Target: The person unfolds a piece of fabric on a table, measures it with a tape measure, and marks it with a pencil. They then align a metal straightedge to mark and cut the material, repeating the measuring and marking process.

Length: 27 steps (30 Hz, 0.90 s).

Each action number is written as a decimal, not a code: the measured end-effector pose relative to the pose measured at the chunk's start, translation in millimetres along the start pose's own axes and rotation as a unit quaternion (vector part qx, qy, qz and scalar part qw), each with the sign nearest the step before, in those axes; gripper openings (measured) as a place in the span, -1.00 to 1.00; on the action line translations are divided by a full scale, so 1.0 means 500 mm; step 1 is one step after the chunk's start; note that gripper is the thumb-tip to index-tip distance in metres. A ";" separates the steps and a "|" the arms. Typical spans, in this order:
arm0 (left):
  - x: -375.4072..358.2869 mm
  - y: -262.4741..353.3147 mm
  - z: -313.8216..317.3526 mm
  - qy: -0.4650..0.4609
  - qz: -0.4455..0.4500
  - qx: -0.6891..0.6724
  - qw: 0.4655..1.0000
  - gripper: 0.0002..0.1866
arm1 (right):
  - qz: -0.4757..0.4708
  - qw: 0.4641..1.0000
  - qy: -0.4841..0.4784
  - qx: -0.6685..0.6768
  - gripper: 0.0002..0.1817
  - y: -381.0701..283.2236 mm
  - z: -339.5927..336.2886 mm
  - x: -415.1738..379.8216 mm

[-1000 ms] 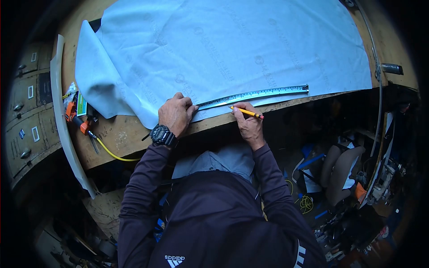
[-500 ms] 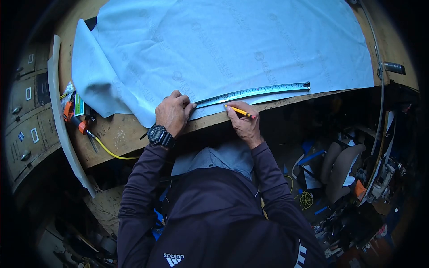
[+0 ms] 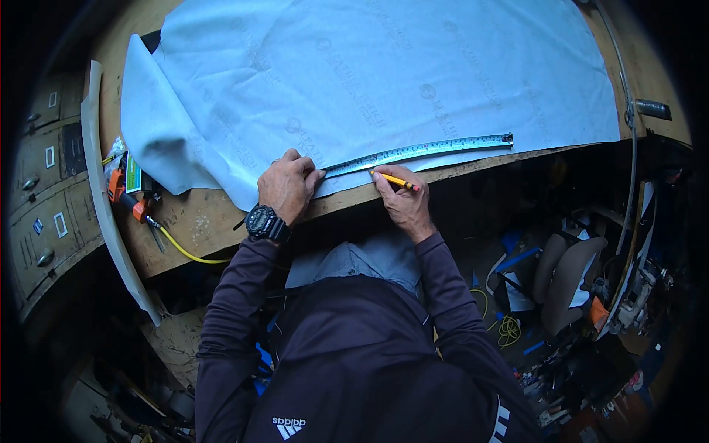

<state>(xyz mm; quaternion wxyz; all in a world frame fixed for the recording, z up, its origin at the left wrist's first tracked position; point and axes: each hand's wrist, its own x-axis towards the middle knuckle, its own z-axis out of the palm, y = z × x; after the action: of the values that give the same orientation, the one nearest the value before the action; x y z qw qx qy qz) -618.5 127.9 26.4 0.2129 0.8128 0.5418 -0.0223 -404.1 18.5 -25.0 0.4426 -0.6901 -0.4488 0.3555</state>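
Observation:
A large pale blue-looking sheet with faint printed lettering (image 3: 354,88) lies over the wooden bench (image 3: 193,232), close to its near edge. Across its lower part runs the blade of a tape measure (image 3: 421,150), its hooked end toward the right. My left hand (image 3: 286,188) is closed over the blade's left end and presses it on the sheet; the tape's case, if it is there, is hidden. In my right hand (image 3: 405,203), a yellow pencil (image 3: 399,181) is pinched, its tip at the sheet's near margin just below the blade.
An orange and black tool (image 3: 127,198) with a yellow hose (image 3: 181,249) lies on the bench's left. A long curved pale strip (image 3: 111,199) leans at that end, beside drawers (image 3: 52,199). Below on the right stand a brown seat-like piece (image 3: 561,280) and clutter.
The pencil has shifted very slightly up and left in my right hand. My left hand and the tape measure stay in place on the sheet.

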 end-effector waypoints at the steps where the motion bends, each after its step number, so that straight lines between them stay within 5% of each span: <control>1: 0.001 0.001 0.000 0.000 0.000 0.001 1.000 -0.72 | -0.007 1.000 -0.012 -0.013 -0.87 -0.002 -0.003 0.002; 11: -0.004 0.001 0.009 0.009 -0.007 -0.064 0.998 -0.73 | -0.026 0.999 -0.010 -0.029 -0.90 -0.015 -0.011 -0.007; 15: -0.003 -0.030 0.041 0.033 0.030 -0.071 0.997 -0.75 | 0.048 0.996 0.006 0.069 -0.90 0.010 0.013 -0.015; 19: -0.018 -0.034 0.011 0.050 0.009 -0.107 0.993 -0.70 | 0.037 0.989 -0.101 -0.101 -0.83 0.018 -0.014 0.004; 24: -0.068 -0.072 -0.012 0.067 -0.019 -0.327 0.942 -0.65 | 0.086 0.975 -0.124 0.161 -0.79 -0.019 -0.042 0.004; 27: -0.109 -0.088 -0.020 0.093 -0.094 -0.411 0.902 -0.61 | 0.114 0.967 -0.166 0.157 -0.75 -0.026 -0.049 0.011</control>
<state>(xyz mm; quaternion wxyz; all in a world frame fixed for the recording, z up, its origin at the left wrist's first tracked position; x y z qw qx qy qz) -682.2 98.3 35.9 0.4735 0.5972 0.5939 0.2578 -384.6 19.2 -4.8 0.4213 -0.5898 -0.3729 0.5794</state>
